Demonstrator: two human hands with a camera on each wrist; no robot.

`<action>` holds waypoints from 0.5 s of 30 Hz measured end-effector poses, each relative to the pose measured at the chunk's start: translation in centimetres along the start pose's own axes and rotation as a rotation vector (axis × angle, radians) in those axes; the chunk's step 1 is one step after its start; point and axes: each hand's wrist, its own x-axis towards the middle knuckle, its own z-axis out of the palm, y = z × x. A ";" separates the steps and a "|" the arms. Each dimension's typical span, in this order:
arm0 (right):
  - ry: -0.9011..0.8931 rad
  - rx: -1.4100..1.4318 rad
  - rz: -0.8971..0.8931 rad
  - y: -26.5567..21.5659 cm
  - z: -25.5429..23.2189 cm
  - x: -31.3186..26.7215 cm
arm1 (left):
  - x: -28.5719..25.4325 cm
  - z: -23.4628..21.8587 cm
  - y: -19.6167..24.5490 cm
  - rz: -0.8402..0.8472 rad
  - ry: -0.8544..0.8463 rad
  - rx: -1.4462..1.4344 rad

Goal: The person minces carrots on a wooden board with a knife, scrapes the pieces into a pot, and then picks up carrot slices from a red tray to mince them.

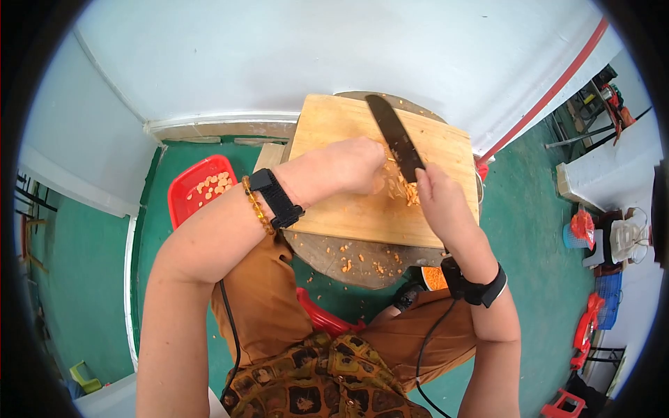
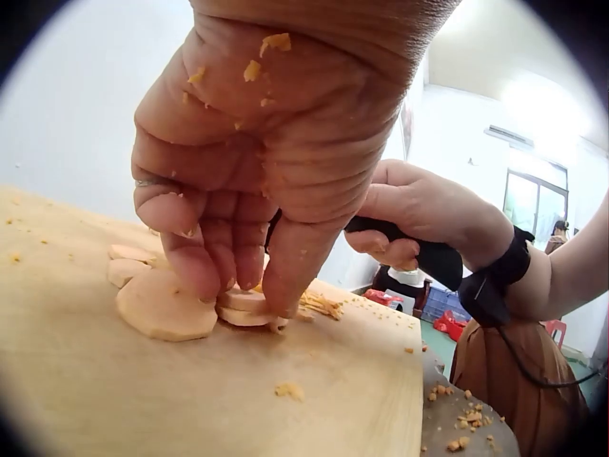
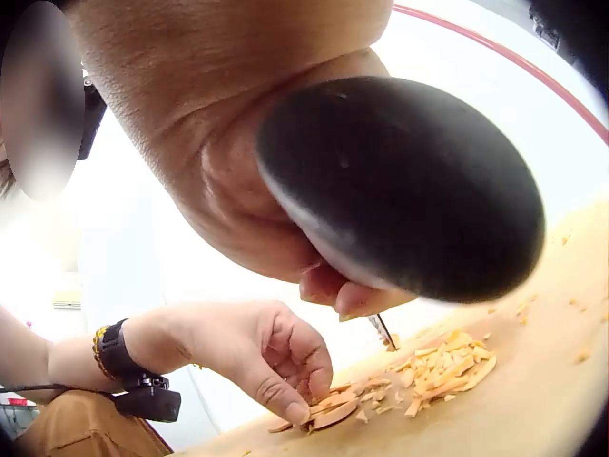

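Observation:
My left hand (image 1: 359, 166) bends over the wooden board (image 1: 334, 216), its fingertips pinching a small stack of orange slices (image 2: 245, 307). A wider round slice (image 2: 164, 307) lies flat beside those fingers. In my right hand (image 1: 442, 202) is the black handle (image 3: 409, 186) of a knife, gripped by curled fingers. The dark blade (image 1: 394, 132) points up and away to the left, with orange bits stuck on it. Thin cut strips (image 3: 447, 369) are heaped beside the slices, near the blade.
A round wooden block (image 1: 313, 259) with scattered crumbs supports the board. On the green floor, a red tray (image 1: 182, 182) of slices stands left, and a container of orange bits (image 1: 435, 278) below the board's right side. A red stool (image 1: 324, 319) shows between the legs. White wall behind.

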 end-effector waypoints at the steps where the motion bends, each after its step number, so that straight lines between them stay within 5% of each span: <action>1: 0.024 0.011 0.003 -0.1 -0.3 0.1 | 0.0 0.1 0.1 -0.013 0.006 0.006; 15: -0.048 -0.010 0.019 0.8 1.0 -0.3 | 0.1 0.7 0.7 0.037 0.036 0.021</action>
